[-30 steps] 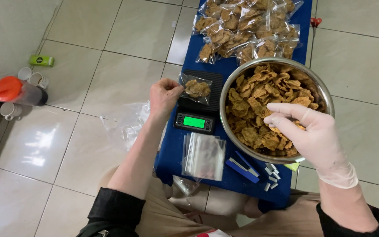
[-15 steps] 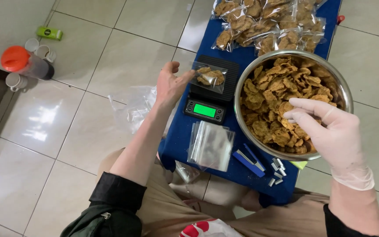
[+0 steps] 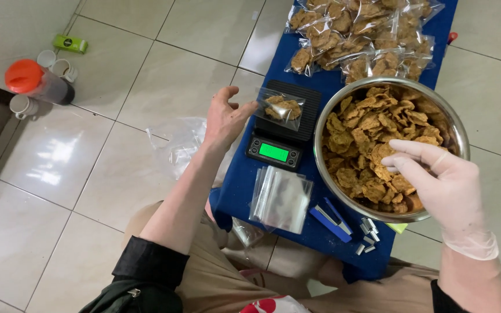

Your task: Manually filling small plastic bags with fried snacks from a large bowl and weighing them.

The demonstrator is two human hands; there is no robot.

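Observation:
A small clear bag of brown chips [image 3: 281,108] lies on a black digital scale [image 3: 286,123] with a lit green display. My bare left hand [image 3: 226,117] holds the bag's left edge with thumb and fingers. My right hand [image 3: 440,181], in a thin white glove, reaches into a large steel bowl [image 3: 325,113] full of brown fried chips [image 3: 372,136], fingertips closed on chips near the bowl's middle. Both stand on a low blue table [image 3: 236,188].
Several filled chip bags [image 3: 359,36] lie at the table's far end. A stack of empty clear bags [image 3: 281,199], a blue stapler [image 3: 330,219] and staple strips [image 3: 368,233] lie near me. An orange-lidded jar [image 3: 35,82], cups [image 3: 59,65] and crumpled plastic [image 3: 182,148] sit on the tiled floor.
My view has shifted, so the table appears further right. My left hand stays at the bag on the scale. My right hand has dipped lower into the bowl, among the chips.

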